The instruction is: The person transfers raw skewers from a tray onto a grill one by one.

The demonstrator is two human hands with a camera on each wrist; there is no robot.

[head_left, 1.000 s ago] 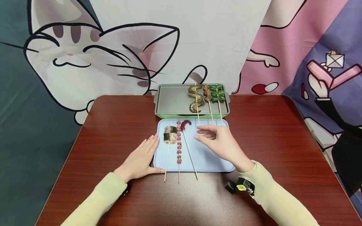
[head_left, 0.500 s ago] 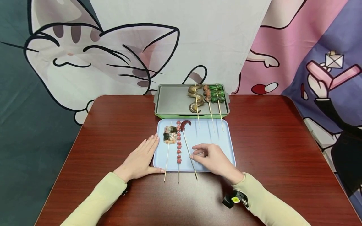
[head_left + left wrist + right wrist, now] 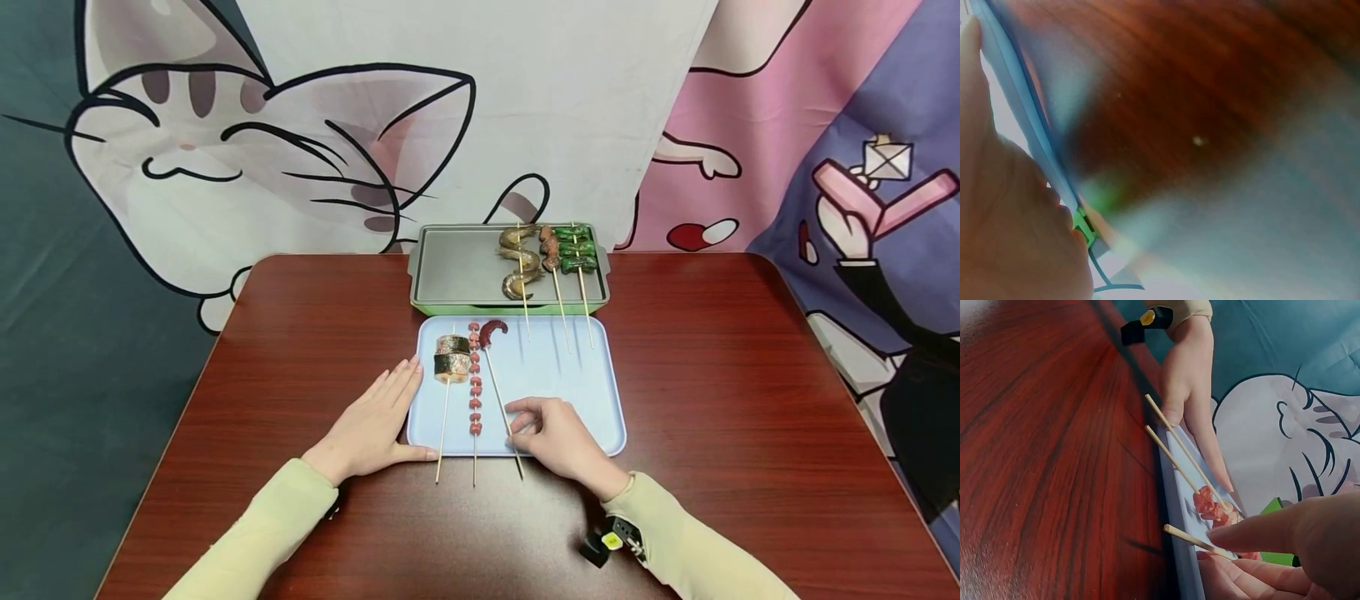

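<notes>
A light blue tray [image 3: 573, 367] lies on the table with three skewers on it. My left hand [image 3: 372, 422] rests with straight fingers along the tray's left edge. Next to it is a seaweed-wrapped roll skewer [image 3: 452, 358], then a skewer of small red pieces [image 3: 475, 390]. My right hand [image 3: 561, 437] pinches the lower stick of a skewer with a dark red curled tentacle [image 3: 491, 332]. In the right wrist view, that stick [image 3: 1188, 537] runs between thumb and fingers, and its tip sticks out past the tray's rim.
Behind the tray stands a grey grill pan [image 3: 457, 267] with green sides. On its right half lie a shrimp skewer [image 3: 519, 260], a brown meat skewer [image 3: 551, 248] and a green pepper skewer [image 3: 576, 248]. Their sticks overhang the blue tray. A cat-print cloth [image 3: 315, 167] hangs behind the table.
My right hand has come down and left from near the pan's skewer sticks to the tentacle skewer's stick, and now pinches it. The left hand has stayed in place.
</notes>
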